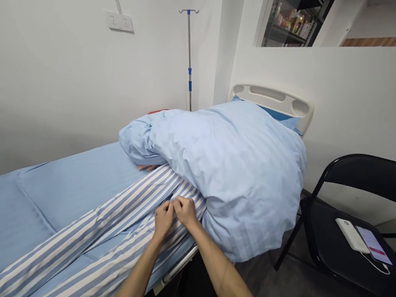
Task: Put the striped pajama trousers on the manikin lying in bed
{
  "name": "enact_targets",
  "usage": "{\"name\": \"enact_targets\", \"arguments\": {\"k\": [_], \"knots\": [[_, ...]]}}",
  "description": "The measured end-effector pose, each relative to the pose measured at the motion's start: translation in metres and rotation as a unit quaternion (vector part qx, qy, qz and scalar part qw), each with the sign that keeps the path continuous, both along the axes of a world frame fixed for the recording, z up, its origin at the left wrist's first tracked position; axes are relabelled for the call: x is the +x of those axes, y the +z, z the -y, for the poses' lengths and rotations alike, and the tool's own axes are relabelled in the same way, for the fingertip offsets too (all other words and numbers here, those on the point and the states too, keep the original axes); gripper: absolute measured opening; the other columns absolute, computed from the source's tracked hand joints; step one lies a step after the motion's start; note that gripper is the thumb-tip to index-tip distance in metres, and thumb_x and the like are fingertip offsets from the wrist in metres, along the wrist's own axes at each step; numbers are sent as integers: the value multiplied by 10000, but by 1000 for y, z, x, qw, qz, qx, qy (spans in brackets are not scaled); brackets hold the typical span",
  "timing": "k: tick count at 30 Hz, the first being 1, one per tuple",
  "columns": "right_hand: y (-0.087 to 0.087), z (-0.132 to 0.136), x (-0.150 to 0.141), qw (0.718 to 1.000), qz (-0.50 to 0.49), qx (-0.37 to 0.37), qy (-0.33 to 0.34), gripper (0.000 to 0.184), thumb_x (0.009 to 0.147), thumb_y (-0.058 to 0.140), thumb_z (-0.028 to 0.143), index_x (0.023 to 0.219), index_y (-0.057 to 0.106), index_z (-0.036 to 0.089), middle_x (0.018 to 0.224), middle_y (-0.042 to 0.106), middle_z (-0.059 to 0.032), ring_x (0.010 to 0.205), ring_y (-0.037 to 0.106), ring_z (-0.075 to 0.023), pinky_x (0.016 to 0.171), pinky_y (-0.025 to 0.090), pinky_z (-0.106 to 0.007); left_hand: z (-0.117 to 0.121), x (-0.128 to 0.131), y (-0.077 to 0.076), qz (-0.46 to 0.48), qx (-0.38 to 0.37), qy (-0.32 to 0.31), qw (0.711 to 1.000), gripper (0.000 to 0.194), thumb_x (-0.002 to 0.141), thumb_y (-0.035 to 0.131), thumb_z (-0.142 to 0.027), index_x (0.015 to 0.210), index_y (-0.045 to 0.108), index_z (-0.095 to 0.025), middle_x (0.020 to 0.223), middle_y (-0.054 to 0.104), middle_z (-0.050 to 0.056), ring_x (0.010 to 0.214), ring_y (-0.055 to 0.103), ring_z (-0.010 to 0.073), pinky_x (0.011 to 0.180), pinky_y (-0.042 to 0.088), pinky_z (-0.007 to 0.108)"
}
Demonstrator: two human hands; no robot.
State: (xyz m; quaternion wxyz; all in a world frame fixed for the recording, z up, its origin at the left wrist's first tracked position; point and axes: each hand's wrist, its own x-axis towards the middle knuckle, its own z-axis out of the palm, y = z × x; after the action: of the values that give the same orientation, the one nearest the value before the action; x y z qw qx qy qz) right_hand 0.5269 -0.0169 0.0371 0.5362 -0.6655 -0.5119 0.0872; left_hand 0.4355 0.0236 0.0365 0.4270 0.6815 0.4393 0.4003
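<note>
Striped blue-and-white trousers (99,233) cover the legs of someone lying on the bed. My left hand (164,219) and my right hand (184,210) meet above the upper part of these trousers, close to the quilt's edge. Both hands are closed, with fingers pinched together and fingertips nearly touching. Whatever lies between the fingers is hidden. A bulky light blue quilt (233,158) covers the upper body and head end. From under its left edge, part of the lying figure's hand (147,166) shows on the sheet.
The bed's blue sheet (54,183) runs along the wall. A pale headboard (270,95) stands at the far end, and an IV pole (189,45) rises behind the bed. At right is a black chair (336,259) bearing a white power bank (351,235) and a phone (374,246).
</note>
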Motion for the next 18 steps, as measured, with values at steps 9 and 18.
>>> {"name": "enact_targets", "arguments": {"k": [9,18], "knots": [[26,-10,23,1000,6,14,-5,390,894,380,354,534,296,228,475,371,39,504,339,-107,555,234,-277,-1,9,22,76,-22,-24,997,450,761,507,-529,491,299,-236,495,286,-36,536,269,110,537,262,273],[12,-16,-3,1000,20,-22,3,366,832,417,380,509,316,240,460,365,27,507,329,-121,547,225,-295,-25,-61,18,20,-53,-82,995,510,758,490,-590,447,319,-224,473,259,-43,519,263,92,542,226,270]]}}
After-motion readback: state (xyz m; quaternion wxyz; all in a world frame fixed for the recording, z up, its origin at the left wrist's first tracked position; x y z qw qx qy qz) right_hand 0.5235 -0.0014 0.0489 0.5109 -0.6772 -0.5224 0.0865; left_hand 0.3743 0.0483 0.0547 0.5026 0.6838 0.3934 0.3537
